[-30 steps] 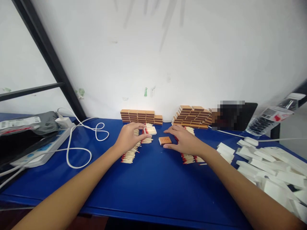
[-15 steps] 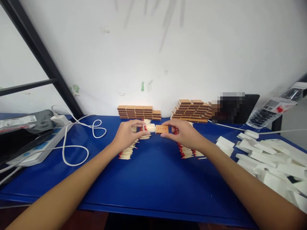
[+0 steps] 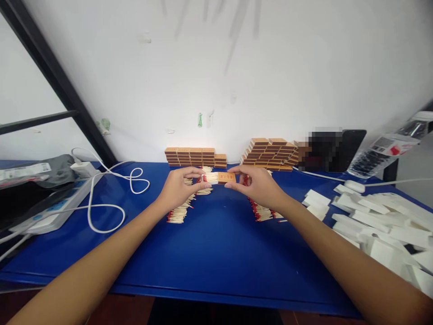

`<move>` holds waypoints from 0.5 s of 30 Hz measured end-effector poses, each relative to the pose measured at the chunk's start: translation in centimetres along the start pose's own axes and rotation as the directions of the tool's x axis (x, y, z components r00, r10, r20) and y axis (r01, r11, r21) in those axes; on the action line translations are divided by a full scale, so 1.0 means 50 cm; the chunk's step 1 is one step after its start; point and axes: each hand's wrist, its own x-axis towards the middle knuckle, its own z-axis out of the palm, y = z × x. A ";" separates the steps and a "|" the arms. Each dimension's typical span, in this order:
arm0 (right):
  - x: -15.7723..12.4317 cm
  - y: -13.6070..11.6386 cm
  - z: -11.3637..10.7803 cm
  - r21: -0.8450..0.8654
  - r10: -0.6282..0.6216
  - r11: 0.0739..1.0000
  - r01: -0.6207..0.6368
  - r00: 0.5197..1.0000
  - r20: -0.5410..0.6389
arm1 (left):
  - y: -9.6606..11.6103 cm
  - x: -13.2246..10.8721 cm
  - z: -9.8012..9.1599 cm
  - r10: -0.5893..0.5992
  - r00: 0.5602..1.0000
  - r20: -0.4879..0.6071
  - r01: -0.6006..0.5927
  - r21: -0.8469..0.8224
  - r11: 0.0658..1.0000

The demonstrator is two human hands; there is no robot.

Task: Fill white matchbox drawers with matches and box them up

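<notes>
Lifted since before, my right hand (image 3: pixel 262 187) pinches the matchbox sleeve (image 3: pixel 227 177), end-on at 3 o'clock of the match tray (image 3: pixel 210 177) my left hand (image 3: pixel 177 189) pinches.

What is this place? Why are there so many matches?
Probably a small matchbox-packing bench: loose matches lie on the blue table, orange matchboxes are stacked by the wall, the left hand holds a filled tray, the right hand a sleeve.
</notes>
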 end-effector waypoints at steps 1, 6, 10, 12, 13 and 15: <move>0.000 0.000 0.001 -0.002 0.003 1.000 -0.003 1.000 -0.007 | 0.000 0.000 0.000 0.004 1.000 0.005 -0.004 0.004 1.000; 0.001 0.003 0.006 0.066 0.019 0.998 -0.019 1.000 -0.003 | -0.004 0.000 0.001 0.008 1.000 0.014 -0.008 -0.009 1.000; -0.003 -0.004 0.016 0.094 -0.006 0.996 0.009 1.000 -0.024 | -0.001 -0.003 0.007 -0.014 1.000 0.019 0.015 -0.041 0.999; -0.007 -0.013 0.022 0.116 -0.008 0.993 0.009 1.000 -0.009 | 0.002 -0.005 0.009 -0.020 0.999 0.043 0.023 -0.058 0.998; -0.009 -0.018 0.026 0.133 -0.010 0.991 0.009 1.000 0.007 | 0.003 -0.006 0.010 -0.011 0.998 0.061 0.015 -0.065 0.998; -0.012 -0.026 0.032 0.177 -0.017 0.984 0.010 0.999 0.037 | 0.005 -0.007 0.010 0.020 0.995 0.099 -0.013 -0.069 0.998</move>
